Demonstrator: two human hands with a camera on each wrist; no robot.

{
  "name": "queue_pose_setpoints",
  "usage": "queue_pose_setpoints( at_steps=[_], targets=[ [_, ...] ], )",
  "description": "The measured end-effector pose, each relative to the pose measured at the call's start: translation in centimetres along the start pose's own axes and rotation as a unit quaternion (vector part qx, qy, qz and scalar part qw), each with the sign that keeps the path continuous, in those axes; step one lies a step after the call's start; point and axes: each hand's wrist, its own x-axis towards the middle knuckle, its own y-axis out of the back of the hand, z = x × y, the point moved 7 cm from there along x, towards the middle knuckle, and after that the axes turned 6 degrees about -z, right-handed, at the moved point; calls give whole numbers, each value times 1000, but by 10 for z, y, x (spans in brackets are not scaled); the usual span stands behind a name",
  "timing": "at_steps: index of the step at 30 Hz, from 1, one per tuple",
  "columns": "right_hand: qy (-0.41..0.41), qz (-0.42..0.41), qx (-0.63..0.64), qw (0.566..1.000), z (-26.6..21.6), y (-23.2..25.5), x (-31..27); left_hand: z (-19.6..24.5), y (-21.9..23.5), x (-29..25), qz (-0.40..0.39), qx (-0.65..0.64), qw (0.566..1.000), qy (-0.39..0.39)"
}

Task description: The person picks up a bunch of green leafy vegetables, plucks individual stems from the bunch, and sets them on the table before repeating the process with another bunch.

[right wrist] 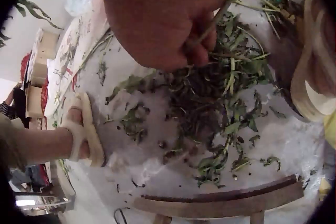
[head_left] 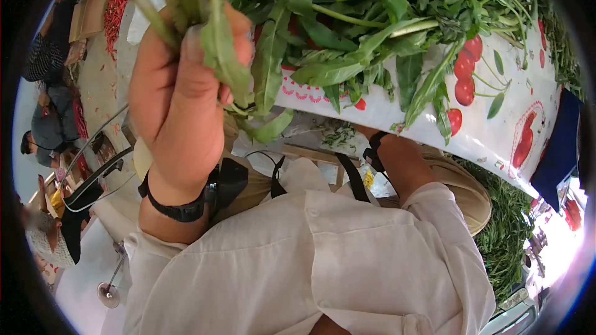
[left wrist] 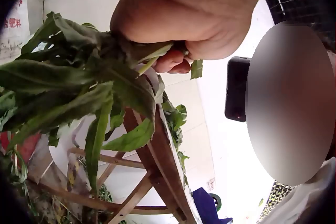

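My left hand [head_left: 186, 93] grips a bunch of leafy green stems [head_left: 226, 68], its thumb pressed along them and the cut ends sticking up. In the left wrist view the leaves [left wrist: 105, 77] of that bunch spread out below the fist. Down by the floor, my right hand [right wrist: 157, 19] pinches a thin green stem [right wrist: 218, 19] between curled fingers. In the head view the table edge hides most of that hand. Under it, in the right wrist view, lies a scattered heap of trimmed leaves and stem bits [right wrist: 205, 98].
A table with a cherry-patterned cover [head_left: 484, 130] bears a large pile of greens [head_left: 372, 12]. More greens [head_left: 503, 236] lie at the right. A wooden stool or chair [right wrist: 226, 203] and sandalled feet [right wrist: 79, 129] are near the floor scraps. Other people [head_left: 53, 111] and red chillies [head_left: 117, 12] are at the left.
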Motion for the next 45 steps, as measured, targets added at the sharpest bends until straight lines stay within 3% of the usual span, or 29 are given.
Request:
queue_pose_setpoints(
  at_steps=[4, 6, 8, 12, 13, 16, 19, 22, 26, 31, 34, 37, 39, 42, 45],
  targets=[
    [41, 103, 60, 992, -20, 22, -6, 6, -4, -3, 1, 5, 1000, -11],
    [88, 52, 59, 993, -39, 49, -32, 7, 0, -8, -9, 15, 1000, -19],
    [121, 61, 44, 990, -47, 68, -52, 10, 2, -14, -24, 33, 999, -25],
    [80, 40, 144, 985, -44, 98, -98, 23, -8, -23, -26, 46, 998, -32],
    [114, 63, 144, 981, -46, 109, -115, 24, -8, -24, -36, 60, 997, -29],
    [58, 131, 53, 988, -40, 129, -151, 10, -8, -28, -61, -8, 998, 14],
    [28, 186, 50, 981, -53, 152, -197, 10, -11, -33, -83, -48, 995, 4],
    [33, 201, 127, 971, -69, 167, -234, 10, -15, -38, -91, -110, 990, -5],
    [114, 198, 261, 938, -108, 184, -286, 9, -20, -41, -114, -140, 984, -2],
    [252, 178, 301, 902, -149, 201, -320, 13, -21, -44, -129, -162, 978, 4],
    [237, 186, 321, 898, -159, 216, -338, 23, -21, -46, -144, -195, 970, -2],
    [259, 313, 312, 859, -154, 233, -352, 24, -21, -46, -124, -146, 981, -11],
    [242, 344, 308, 853, -158, 245, -360, 20, -22, -44, -109, -94, 990, -17],
    [243, 401, 269, 842, -179, 265, -366, 8, -27, -47, -95, -149, 984, 32],
    [249, 428, 238, 836, -202, 275, -359, 10, -36, -50, -119, -216, 969, 33]
  ],
)
